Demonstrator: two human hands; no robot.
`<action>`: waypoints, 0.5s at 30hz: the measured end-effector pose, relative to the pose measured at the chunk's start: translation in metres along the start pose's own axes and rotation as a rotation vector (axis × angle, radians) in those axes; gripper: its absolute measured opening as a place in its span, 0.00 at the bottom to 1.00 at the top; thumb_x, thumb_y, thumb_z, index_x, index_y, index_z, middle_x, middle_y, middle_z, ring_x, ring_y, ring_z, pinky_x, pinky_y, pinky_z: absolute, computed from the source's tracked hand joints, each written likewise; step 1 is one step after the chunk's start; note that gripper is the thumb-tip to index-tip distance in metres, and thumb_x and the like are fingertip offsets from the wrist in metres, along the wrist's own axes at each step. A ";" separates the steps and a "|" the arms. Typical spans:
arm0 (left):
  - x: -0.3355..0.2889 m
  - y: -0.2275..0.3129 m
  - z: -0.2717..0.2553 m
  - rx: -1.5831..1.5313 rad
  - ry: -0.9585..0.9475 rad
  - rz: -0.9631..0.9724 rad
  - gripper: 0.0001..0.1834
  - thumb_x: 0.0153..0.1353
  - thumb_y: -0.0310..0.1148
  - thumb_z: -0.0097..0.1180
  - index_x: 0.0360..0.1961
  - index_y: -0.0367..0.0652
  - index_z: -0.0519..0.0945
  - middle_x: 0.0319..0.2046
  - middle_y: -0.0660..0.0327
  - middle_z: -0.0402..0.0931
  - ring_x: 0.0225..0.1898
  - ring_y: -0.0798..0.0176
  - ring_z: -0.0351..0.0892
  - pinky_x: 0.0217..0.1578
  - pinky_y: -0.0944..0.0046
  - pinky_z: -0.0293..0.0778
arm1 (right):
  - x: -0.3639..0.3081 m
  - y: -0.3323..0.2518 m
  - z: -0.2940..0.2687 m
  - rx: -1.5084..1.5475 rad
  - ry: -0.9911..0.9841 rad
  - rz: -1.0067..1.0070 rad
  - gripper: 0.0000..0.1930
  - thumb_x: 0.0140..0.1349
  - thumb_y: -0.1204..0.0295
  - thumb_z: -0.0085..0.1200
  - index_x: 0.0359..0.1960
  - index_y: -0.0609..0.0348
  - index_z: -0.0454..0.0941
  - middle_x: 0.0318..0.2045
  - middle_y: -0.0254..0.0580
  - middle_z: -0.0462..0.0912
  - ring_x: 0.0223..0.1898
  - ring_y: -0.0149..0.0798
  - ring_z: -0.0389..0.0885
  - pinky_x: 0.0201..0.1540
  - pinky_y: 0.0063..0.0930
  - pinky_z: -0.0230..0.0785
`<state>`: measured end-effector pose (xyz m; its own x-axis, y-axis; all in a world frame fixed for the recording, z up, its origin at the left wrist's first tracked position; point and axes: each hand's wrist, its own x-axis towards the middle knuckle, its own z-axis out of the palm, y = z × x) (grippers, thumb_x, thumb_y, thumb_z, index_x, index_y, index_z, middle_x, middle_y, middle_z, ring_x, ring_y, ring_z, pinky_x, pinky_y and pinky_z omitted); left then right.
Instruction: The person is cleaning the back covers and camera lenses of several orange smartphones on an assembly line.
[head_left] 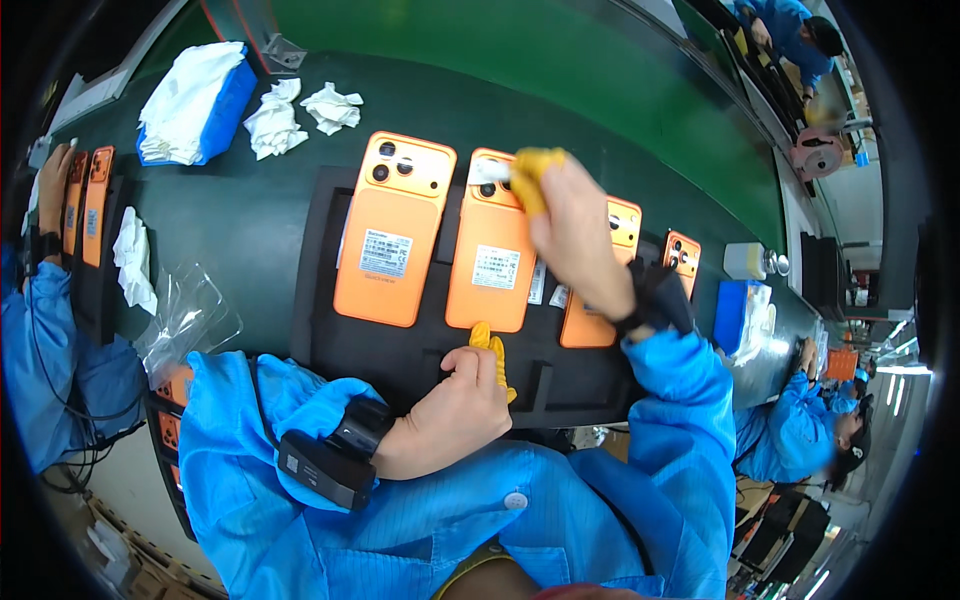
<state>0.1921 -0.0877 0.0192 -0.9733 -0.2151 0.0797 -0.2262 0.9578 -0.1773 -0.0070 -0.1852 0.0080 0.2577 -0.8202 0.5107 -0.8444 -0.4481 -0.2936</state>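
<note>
Several orange phones lie back side up on a black tray point(400, 360). On the middle phone point(485, 250), a white label sits below the camera block. My right hand point(575, 225), yellow covers on its fingertips, is closed on a white wipe point(488, 173) that touches the camera block. My left hand point(462, 400) is mostly curled, with yellow-covered fingers against that phone's lower edge; its palm side is hidden. To the left lies another labelled phone point(390, 230). A third phone point(590, 318) is partly covered by my right wrist, and one more phone point(683, 258) lies at the right.
A blue box of white wipes point(190, 105) stands at the far left beside crumpled wipes point(275, 120). A clear plastic bag point(190, 320) lies left of the tray. At right are a pump bottle point(745, 261) and another blue box point(735, 310). Co-workers sit on both sides.
</note>
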 end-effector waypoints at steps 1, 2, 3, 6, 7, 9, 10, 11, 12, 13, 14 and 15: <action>0.000 -0.002 0.003 0.005 0.032 0.011 0.11 0.52 0.33 0.52 0.20 0.38 0.81 0.17 0.58 0.70 0.24 0.58 0.67 0.26 0.60 0.62 | -0.020 -0.008 -0.001 -0.014 -0.083 -0.005 0.10 0.45 0.82 0.53 0.33 0.65 0.74 0.27 0.49 0.73 0.31 0.52 0.75 0.33 0.41 0.70; -0.001 0.000 -0.001 0.009 0.015 -0.020 0.11 0.52 0.33 0.52 0.20 0.38 0.81 0.17 0.58 0.70 0.24 0.58 0.67 0.26 0.60 0.62 | -0.038 -0.025 -0.004 0.001 -0.171 -0.029 0.11 0.44 0.82 0.54 0.33 0.65 0.74 0.27 0.48 0.73 0.31 0.51 0.76 0.32 0.41 0.70; 0.001 0.000 -0.002 -0.009 0.023 -0.015 0.11 0.51 0.34 0.54 0.19 0.39 0.80 0.15 0.58 0.69 0.24 0.57 0.67 0.25 0.61 0.61 | -0.057 -0.041 -0.013 0.074 -0.224 -0.086 0.10 0.43 0.82 0.55 0.30 0.64 0.73 0.26 0.47 0.72 0.30 0.49 0.75 0.31 0.41 0.69; 0.001 0.003 -0.001 -0.028 0.040 -0.013 0.11 0.52 0.34 0.54 0.18 0.40 0.79 0.14 0.59 0.68 0.24 0.57 0.67 0.24 0.61 0.60 | -0.071 -0.050 -0.015 0.198 -0.211 -0.218 0.09 0.42 0.81 0.55 0.28 0.63 0.71 0.23 0.45 0.68 0.27 0.46 0.72 0.28 0.40 0.67; 0.001 0.004 -0.001 -0.020 0.051 -0.020 0.11 0.53 0.33 0.52 0.18 0.41 0.79 0.15 0.59 0.69 0.24 0.58 0.68 0.25 0.62 0.62 | -0.062 -0.041 -0.017 0.132 -0.238 -0.193 0.09 0.42 0.81 0.54 0.28 0.63 0.71 0.23 0.45 0.68 0.27 0.47 0.72 0.28 0.41 0.67; -0.001 0.000 -0.002 -0.027 0.032 -0.012 0.11 0.53 0.33 0.52 0.18 0.41 0.80 0.15 0.60 0.69 0.24 0.58 0.68 0.25 0.62 0.62 | -0.030 -0.024 -0.007 -0.035 -0.189 -0.144 0.10 0.42 0.82 0.54 0.29 0.63 0.70 0.24 0.46 0.67 0.28 0.49 0.72 0.29 0.42 0.67; -0.003 -0.001 -0.004 -0.032 0.018 -0.011 0.11 0.53 0.34 0.52 0.18 0.41 0.80 0.15 0.60 0.69 0.24 0.58 0.68 0.25 0.62 0.62 | -0.010 -0.012 -0.001 0.007 -0.106 -0.080 0.10 0.43 0.82 0.53 0.30 0.63 0.70 0.24 0.48 0.68 0.30 0.50 0.72 0.30 0.41 0.67; 0.001 -0.001 0.002 -0.003 0.015 0.013 0.10 0.52 0.33 0.53 0.19 0.41 0.80 0.15 0.60 0.69 0.24 0.59 0.68 0.24 0.62 0.62 | -0.007 -0.008 0.001 -0.006 -0.068 -0.055 0.12 0.43 0.82 0.53 0.32 0.63 0.71 0.25 0.48 0.69 0.30 0.50 0.72 0.30 0.40 0.67; 0.000 0.001 0.003 0.004 0.003 -0.001 0.10 0.52 0.33 0.53 0.19 0.41 0.80 0.15 0.60 0.69 0.24 0.59 0.68 0.24 0.62 0.62 | -0.002 -0.011 0.008 0.020 -0.036 -0.054 0.13 0.43 0.83 0.54 0.34 0.63 0.72 0.26 0.48 0.70 0.30 0.50 0.73 0.30 0.40 0.67; -0.001 0.001 0.004 0.008 0.025 -0.030 0.10 0.51 0.35 0.54 0.18 0.41 0.79 0.14 0.61 0.68 0.24 0.59 0.68 0.24 0.62 0.60 | -0.005 -0.021 0.009 0.051 -0.107 -0.095 0.14 0.43 0.83 0.54 0.35 0.64 0.72 0.26 0.47 0.70 0.30 0.50 0.73 0.30 0.40 0.68; -0.001 0.005 0.005 0.002 0.055 -0.056 0.11 0.50 0.36 0.56 0.17 0.41 0.79 0.13 0.61 0.68 0.25 0.60 0.68 0.24 0.62 0.58 | -0.016 -0.034 0.005 0.075 -0.187 -0.131 0.14 0.43 0.83 0.54 0.36 0.64 0.73 0.26 0.47 0.71 0.30 0.49 0.74 0.31 0.39 0.69; -0.002 0.003 0.000 0.003 0.052 -0.070 0.11 0.50 0.36 0.56 0.17 0.41 0.79 0.13 0.61 0.68 0.25 0.60 0.68 0.24 0.62 0.58 | -0.027 -0.037 0.004 0.157 -0.264 -0.179 0.14 0.43 0.82 0.54 0.35 0.63 0.74 0.25 0.45 0.71 0.29 0.48 0.75 0.32 0.37 0.69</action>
<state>0.1937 -0.0841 0.0183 -0.9518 -0.2714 0.1428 -0.2940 0.9401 -0.1725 0.0197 -0.1481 0.0021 0.5247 -0.7783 0.3450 -0.6978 -0.6253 -0.3494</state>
